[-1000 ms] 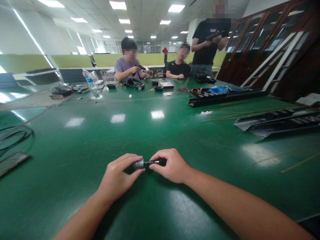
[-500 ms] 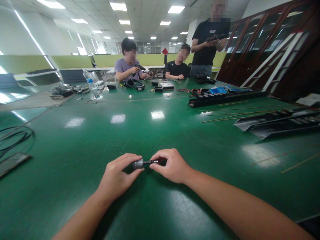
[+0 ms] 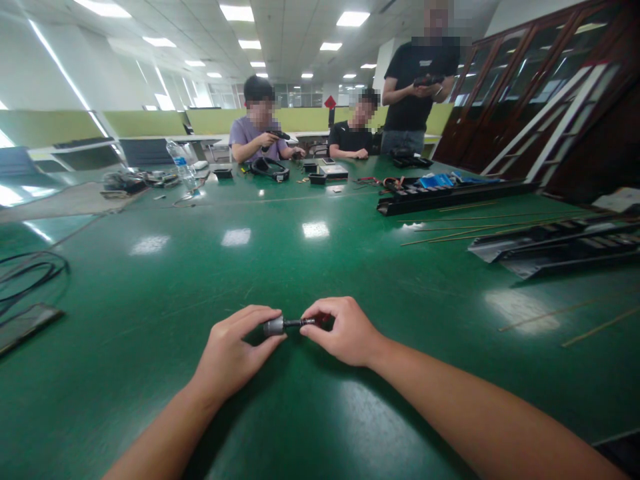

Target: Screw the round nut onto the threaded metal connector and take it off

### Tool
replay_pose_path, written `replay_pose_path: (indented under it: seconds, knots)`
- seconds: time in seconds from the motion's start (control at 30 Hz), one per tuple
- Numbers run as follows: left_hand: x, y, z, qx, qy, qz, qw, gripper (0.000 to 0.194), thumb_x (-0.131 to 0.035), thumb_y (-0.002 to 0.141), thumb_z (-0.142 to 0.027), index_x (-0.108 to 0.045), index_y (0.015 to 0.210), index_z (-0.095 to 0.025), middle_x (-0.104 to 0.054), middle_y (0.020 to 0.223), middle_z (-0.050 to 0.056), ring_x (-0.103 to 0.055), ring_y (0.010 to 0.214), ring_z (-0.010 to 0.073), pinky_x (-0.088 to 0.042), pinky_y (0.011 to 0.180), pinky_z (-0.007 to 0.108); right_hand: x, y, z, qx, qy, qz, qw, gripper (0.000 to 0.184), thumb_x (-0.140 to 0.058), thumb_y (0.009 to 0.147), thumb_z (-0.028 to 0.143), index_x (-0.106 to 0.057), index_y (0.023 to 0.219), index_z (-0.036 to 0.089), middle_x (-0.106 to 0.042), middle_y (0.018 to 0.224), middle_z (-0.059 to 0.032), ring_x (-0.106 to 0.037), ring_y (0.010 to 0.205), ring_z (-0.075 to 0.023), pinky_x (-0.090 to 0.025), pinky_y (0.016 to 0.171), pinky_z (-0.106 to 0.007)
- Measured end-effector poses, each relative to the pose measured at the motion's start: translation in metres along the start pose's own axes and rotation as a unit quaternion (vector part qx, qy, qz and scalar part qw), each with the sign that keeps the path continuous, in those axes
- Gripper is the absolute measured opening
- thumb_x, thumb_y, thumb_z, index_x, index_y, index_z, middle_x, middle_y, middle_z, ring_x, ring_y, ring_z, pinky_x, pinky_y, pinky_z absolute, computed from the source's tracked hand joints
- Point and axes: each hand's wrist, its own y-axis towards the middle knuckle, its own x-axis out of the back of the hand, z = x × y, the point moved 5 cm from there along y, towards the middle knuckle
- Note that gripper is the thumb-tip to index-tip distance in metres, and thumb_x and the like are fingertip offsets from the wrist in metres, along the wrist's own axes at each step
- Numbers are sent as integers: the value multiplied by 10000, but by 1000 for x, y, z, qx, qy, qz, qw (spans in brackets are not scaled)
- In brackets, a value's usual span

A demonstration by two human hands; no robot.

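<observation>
Just above the green table (image 3: 280, 267), my left hand (image 3: 235, 350) pinches a small grey metal cylinder (image 3: 274, 325) between thumb and fingers. A thin dark shaft (image 3: 293, 324) runs from the cylinder's right end to my right hand (image 3: 345, 333). My right thumb and fingers are closed on the shaft's shiny metal end. Something dark red shows behind those fingers, mostly hidden by them. Cylinder and shaft lie in one line, roughly level. Whether they are one piece or two I cannot tell.
Black metal channels (image 3: 450, 193) and thin rods (image 3: 460, 233) lie at the right. At the left are a coiled black cable (image 3: 30, 277) and a flat dark panel (image 3: 30, 327). A water bottle (image 3: 181, 163) stands farther back. Several people are across the table.
My left hand and the grey cylinder have shifted slightly left, showing a little more shaft between my hands. My right hand stays almost still. The standing person's held object has tilted and lowered.
</observation>
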Motion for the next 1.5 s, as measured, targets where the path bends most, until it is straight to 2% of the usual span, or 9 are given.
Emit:
replay_pose_path:
  seconds: [1.27, 1.5]
  knots:
    - [5, 0, 4, -6, 7, -13, 1000, 293, -759, 806, -290, -700, 1088, -237, -723, 1019, 16, -693, 911, 151, -558, 855, 249, 5, 1, 1, 1, -6, -19, 1000, 50, -717, 776, 187, -739, 819, 175, -719, 734, -9, -638, 670, -146, -466, 669, -259]
    - [8, 1, 6, 4, 18, -7, 1000, 279, -742, 821, -311, -707, 1087, -235, -725, 1025, 37, -696, 910, 179, -571, 852, 292, 5, 1, 1, -3, -5, -22, 1000, 61, -708, 779, 183, -738, 832, 183, -726, 750, -11, -645, 681, -154, -476, 683, -268]
